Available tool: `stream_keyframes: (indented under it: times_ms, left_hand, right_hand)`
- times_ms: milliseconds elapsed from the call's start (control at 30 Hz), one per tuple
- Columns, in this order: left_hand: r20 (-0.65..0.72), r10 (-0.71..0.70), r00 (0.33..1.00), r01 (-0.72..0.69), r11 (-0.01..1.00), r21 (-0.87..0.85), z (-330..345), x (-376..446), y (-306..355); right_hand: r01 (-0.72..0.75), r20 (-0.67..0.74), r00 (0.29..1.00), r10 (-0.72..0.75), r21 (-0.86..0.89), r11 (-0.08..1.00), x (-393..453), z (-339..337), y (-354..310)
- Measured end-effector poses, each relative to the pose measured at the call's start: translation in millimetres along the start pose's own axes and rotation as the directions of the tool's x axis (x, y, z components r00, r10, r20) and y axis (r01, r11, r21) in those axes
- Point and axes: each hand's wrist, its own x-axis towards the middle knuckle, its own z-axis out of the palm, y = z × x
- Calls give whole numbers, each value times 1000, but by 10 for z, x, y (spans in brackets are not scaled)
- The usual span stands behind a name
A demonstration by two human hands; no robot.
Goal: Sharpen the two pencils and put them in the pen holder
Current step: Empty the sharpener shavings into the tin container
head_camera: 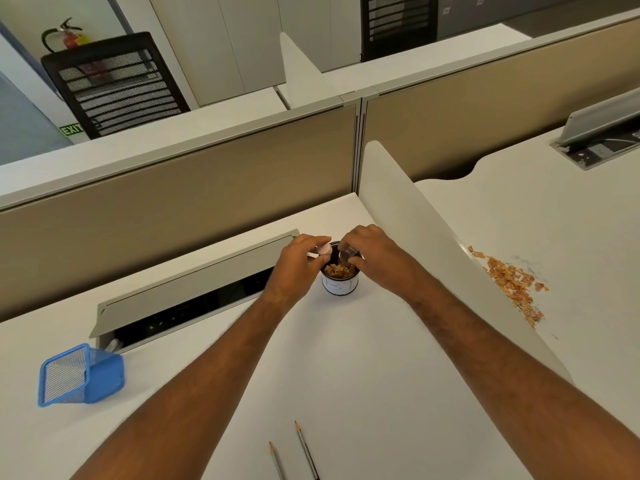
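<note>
Seen from a head-worn camera, both of the person's arms reached forward over a white worktop [363, 375] to a small round cup [339, 284] part-filled with pencil shavings. The left hand [298, 265] pinched a small pale pink piece [325, 250], probably the sharpener's body, at the cup's rim. The right hand [370, 252], fingers curled, held a small clear piece [347, 253], likely the sharpener's shavings case, tipped over the cup's mouth. The step appeared to be emptying shavings.

The two pencils [304, 448] lay side by side on the worktop at the near edge, between the forearms, points away from the person and looking already sharpened. The blue mesh pen holder [81, 375] lay tipped on its side, well apart at the left.

Risks, as a judgement: the cup was light and both hands crowded its rim, so a nudge could topple it and scatter shavings, as a loose pile of shavings [509, 282] already lay on the neighbouring desk beyond the divider [433, 237]. A forearm drawing back could sweep the pencils off the near edge. The holder would need standing upright first, or the pencils would slide out.
</note>
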Motion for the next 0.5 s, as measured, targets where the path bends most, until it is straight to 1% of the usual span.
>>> stream_keyframes:
  times_ms: [200, 267, 400, 500]
  left_hand:
    - [-34, -38, 999, 36, 997, -65, -42, -68, -11]
    - [-35, -49, 998, 47, 997, -65, -61, -90, -15]
    - [-35, -45, 998, 42, 996, -81, -74, -131, -31]
    - [-31, -67, 997, 62, 989, -137, -83, -153, -16]
  right_hand:
    - [-28, -116, 992, 48, 170, 985, -98, 10, 48]
    - [-31, -149, 987, 59, 183, 983, -119, 20, 59]
    - [-45, -155, 985, 76, 193, 980, -170, 54, 64]
    - [-67, -170, 978, 121, 292, 954, -222, 81, 38]
